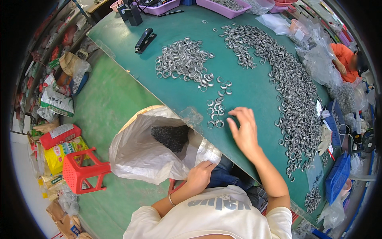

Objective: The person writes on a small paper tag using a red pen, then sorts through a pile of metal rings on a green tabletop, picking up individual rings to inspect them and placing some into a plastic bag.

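The interior of the white sack (133,153) is only partly visible; dark, grainy contents (171,138) show inside, but their kind cannot be made out. The left hand (200,174) has its fingers drawn together on the sack's near rim, gripping it (the thumb is hard to make out). The right hand (243,128) is partly open over the table, thumb and forefinger apart, with nothing seen in its grasp; its palm is mostly hidden.

Just left of its fingertips lies a loose group of metal rings (215,113) near the table edge; contact cannot be confirmed. Beyond these sits a ring heap (183,59), and a long band of rings (296,99) curves down the right side of the green table (248,87).

A black stapler (145,40) rests left of the heap. A lilac tray (229,12) at the far edge is cut off by the view. At right, plastic bags (314,59) partly hide a co-worker (344,55) in orange, and a blue basket (337,179) stands tilted. A red stool (81,171) stands on the floor left of the sack.
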{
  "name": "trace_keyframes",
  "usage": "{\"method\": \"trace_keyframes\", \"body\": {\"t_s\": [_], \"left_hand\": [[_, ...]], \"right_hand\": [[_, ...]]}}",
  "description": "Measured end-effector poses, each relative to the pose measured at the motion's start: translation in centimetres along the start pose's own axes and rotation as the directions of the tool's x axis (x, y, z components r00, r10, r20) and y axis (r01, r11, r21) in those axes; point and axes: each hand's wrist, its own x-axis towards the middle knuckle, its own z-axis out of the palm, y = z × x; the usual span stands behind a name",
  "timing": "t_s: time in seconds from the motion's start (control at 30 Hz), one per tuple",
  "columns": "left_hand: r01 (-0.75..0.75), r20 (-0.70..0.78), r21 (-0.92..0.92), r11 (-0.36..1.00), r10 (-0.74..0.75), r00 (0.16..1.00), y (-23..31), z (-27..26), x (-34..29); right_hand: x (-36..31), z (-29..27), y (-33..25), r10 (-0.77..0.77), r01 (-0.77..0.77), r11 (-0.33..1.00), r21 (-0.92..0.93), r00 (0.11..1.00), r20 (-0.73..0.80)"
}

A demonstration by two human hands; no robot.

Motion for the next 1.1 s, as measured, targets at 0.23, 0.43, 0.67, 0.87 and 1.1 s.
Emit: {"method": "trace_keyframes", "body": {"t_s": [0.23, 0.43, 0.67, 0.87, 1.1], "left_hand": [[-0.010, 0.010, -0.019, 1.000, 0.010, 1.000, -0.2, 0.2, 0.1], [-0.015, 0.007, 0.003, 1.000, 0.015, 1.000, 0.0, 0.0, 0.2], [0.002, 0.021, 0.007, 1.000, -0.003, 1.000, -0.2, 0.1, 0.1], [0.010, 0.051, 0.047, 0.999, -0.012, 0.999, 0.3, -0.1, 0.2], [0.006, 0.046, 0.058, 0.998, -0.009, 0.999, 0.1, -0.3, 0.1]], "right_hand": [[-0.3, 1.0, 3.0, -0.059, 0.058, 0.997, 0.049, 0.998, 0.025], [1.0, 2.3, 1.8, -0.163, 0.166, 0.986, -0.017, 0.978, 0.129], [0.3, 0.8, 1.0, 0.039, -0.069, 0.963, 0.261, 0.992, 0.118], [-3.6, 0.8, -4.4, -0.112, -0.058, 0.888, 0.456, 0.935, 0.336], [-3.1, 1.2, -3.5, -0.099, 0.051, 0.976, 0.210, 0.969, 0.228]]}}
